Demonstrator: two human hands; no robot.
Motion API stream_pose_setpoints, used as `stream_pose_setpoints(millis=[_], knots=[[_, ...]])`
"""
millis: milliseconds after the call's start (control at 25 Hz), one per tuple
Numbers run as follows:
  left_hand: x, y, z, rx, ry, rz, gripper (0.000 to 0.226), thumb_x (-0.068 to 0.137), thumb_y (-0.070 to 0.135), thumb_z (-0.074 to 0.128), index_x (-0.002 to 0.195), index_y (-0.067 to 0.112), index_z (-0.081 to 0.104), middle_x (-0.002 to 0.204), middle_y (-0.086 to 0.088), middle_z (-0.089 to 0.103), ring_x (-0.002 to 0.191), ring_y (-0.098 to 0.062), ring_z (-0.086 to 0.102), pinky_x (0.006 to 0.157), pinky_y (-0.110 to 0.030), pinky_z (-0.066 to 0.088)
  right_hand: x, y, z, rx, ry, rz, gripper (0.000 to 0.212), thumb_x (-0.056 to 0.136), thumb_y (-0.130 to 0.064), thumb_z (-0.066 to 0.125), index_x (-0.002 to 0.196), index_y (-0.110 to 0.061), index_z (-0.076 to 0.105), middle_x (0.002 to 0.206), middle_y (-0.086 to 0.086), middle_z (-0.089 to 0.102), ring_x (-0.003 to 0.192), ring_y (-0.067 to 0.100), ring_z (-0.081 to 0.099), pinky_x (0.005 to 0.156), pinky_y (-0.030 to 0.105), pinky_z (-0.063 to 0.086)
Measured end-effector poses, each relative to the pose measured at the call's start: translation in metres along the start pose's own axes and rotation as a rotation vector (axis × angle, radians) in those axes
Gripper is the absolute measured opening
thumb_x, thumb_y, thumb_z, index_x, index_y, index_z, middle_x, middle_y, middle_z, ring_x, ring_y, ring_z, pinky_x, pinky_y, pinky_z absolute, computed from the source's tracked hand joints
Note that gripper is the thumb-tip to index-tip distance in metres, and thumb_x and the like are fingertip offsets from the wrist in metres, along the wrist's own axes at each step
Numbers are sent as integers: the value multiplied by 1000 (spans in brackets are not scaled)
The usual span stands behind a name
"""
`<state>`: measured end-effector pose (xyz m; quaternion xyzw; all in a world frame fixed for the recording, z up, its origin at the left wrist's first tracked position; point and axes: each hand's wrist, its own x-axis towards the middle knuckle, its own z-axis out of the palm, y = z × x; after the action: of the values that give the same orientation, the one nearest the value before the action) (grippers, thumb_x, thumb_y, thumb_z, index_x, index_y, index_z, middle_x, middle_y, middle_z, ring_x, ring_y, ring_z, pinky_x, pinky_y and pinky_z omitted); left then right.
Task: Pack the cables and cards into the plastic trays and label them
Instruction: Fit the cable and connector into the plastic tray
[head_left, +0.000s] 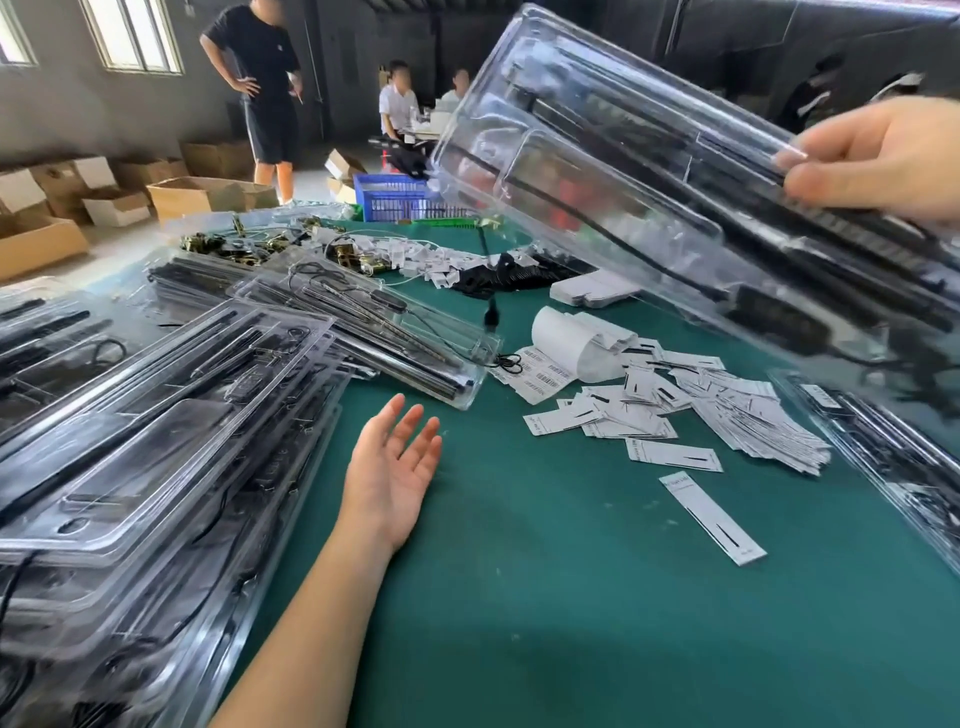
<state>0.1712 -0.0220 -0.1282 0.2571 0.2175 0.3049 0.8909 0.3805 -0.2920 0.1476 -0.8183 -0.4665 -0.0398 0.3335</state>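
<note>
R hand (878, 156) fingers gripping clear plastic tray (597, 171) w/ black cable, prob. raised off green bench (545, 597); L hand (395, 467) fingers spread, palm up.

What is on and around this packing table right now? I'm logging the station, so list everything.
Lifted tray: one, clear plastic with black cable inside, held in the air at upper right.
Stacked trays: many, clear with black contents, piled at left.
Cards: many, white with black marks, scattered at centre right.
Label roll: one, white, behind the cards.
Table: one, green top.
Crate: one, blue, beyond the table.
Cardboard boxes: several, brown, on the floor at left.
People: three, in the background.
Left hand: palm up, fingers straight, over the table.
Right hand: grips the lifted tray.
</note>
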Motion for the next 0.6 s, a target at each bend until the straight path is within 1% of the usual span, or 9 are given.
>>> stream_pose_setpoints(millis=[80,160,200,280,360,400,480,560,600], knots=[[1,3,0,-11,-9,38,20,98,29,48,106,20,64,103,0,67,96,-18,65,79,-27,50,14,-8,-6,-18,-228,-9,61,40,-95,60,83,-53,69,72,-22,71,58,-10,61,61,-1,44],[-2,9,2,32,-123,-7,34,97,40,42,93,22,71,92,3,73,87,-13,68,72,-25,52,26,-13,6,-251,-520,-9,65,40,-96,59,87,-52,68,79,-22,71,66,-9,63,67,12,49],[-6,11,5,106,-214,-93,44,93,49,41,87,22,75,88,2,74,80,-13,69,66,-26,53,29,-15,18,-373,-665,-2,63,42,-94,59,87,-51,68,81,-27,70,70,-12,62,68,15,46],[-15,10,6,354,-397,-309,48,84,59,47,93,24,78,94,-3,74,76,-17,71,59,-27,54,34,-16,49,-540,-860,21,59,42,-88,59,81,-45,67,76,-37,64,69,-18,57,68,11,40],[-24,4,3,566,-619,-501,42,78,56,66,109,28,73,110,-8,71,90,-22,71,60,-29,57,37,-14,78,-665,-936,39,61,39,-84,56,80,-39,61,72,-33,62,71,-14,56,69,6,39],[-27,3,1,613,-709,-580,54,73,56,73,118,27,68,116,-14,68,98,-26,69,66,-33,58,38,-13,90,-707,-958,56,66,37,-84,55,84,-38,59,78,-30,61,78,-10,56,77,12,43],[-28,4,-1,617,-777,-707,81,64,68,74,129,22,58,121,-22,64,100,-30,68,78,-39,58,42,-14,108,-739,-976,86,80,32,-86,54,94,-35,60,91,-26,61,90,2,59,89,25,46],[-28,6,0,612,-795,-744,85,62,73,70,129,22,55,115,-19,67,95,-28,70,79,-37,59,49,-15,117,-729,-982,86,83,31,-88,55,93,-33,66,86,-23,67,87,0,61,85,28,48],[-27,5,1,616,-787,-727,80,66,67,72,129,22,54,112,-15,70,92,-27,71,75,-35,60,51,-16,122,-737,-991,77,77,32,-88,56,88,-36,66,81,-24,67,82,-3,60,80,27,47]])
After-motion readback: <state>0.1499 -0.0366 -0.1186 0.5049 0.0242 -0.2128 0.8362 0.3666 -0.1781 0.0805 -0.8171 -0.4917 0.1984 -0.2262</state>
